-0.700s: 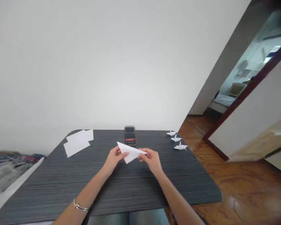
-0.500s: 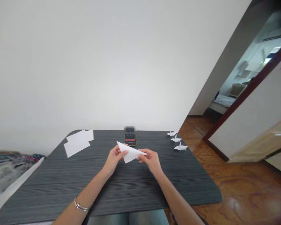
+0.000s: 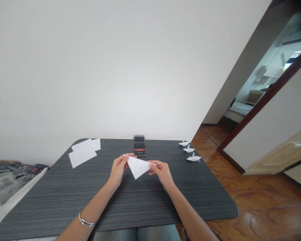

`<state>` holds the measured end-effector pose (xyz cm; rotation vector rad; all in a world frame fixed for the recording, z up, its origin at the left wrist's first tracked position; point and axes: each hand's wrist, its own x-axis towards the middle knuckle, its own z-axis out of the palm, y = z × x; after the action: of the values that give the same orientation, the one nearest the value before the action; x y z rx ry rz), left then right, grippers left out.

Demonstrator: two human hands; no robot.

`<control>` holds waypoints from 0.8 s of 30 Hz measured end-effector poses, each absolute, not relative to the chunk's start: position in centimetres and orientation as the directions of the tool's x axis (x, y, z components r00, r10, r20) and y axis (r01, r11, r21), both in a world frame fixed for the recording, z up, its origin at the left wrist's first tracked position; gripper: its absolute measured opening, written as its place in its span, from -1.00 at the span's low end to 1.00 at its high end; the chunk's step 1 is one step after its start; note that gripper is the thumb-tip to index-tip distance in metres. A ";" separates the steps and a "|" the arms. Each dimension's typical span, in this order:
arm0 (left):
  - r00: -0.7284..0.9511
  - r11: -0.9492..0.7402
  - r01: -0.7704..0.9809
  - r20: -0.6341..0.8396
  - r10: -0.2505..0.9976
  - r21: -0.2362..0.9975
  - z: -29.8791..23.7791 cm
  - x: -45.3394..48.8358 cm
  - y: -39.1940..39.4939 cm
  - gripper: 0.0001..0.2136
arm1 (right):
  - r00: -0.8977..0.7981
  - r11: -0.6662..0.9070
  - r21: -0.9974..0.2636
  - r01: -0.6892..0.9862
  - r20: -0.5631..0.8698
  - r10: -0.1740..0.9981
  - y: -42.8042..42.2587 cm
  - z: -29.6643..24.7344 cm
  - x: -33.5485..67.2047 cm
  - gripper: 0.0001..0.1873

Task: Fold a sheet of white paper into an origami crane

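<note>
Pinching folded paper [image 3: 137, 168], left fingers [image 3: 124, 160] and right fingers [image 3: 154, 167] closed on corners, wide tabletop [image 3: 75, 190], cranes [image 3: 193, 158] near right edge

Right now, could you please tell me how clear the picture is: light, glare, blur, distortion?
In the head view: soft light, brightest mid-wall on the white wall; pale glare on the wooden floor; the phone pixelated at its top; the far room soft; slanted right-hand edges, probably wide-angle distortion; the folded paper fairly crisp.

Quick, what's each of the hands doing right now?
Left hand: closed, pinching one corner of the folded white paper.
Right hand: closed, pinching its opposite corner.
</note>
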<state>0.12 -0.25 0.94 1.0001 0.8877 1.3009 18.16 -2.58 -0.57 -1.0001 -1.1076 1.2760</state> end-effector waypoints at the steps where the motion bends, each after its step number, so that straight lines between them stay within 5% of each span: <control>1: 0.080 0.001 -0.334 0.027 0.996 0.943 0.9 0.1 -0.2 -0.65 | -0.024 0.049 -0.978 -0.205 0.055 0.998 -2.5 -0.7 18.2 -0.68; 24: 0.104 0.004 -0.196 0.016 0.994 0.981 0.9 -0.2 0.0 -0.73 | -0.019 -0.045 -0.987 -0.152 -0.043 0.999 -2.5 -0.9 18.6 -0.65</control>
<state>-0.20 -0.02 0.91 1.1161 0.9851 1.2226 18.61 -2.50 -0.92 -1.1193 -1.0853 1.3213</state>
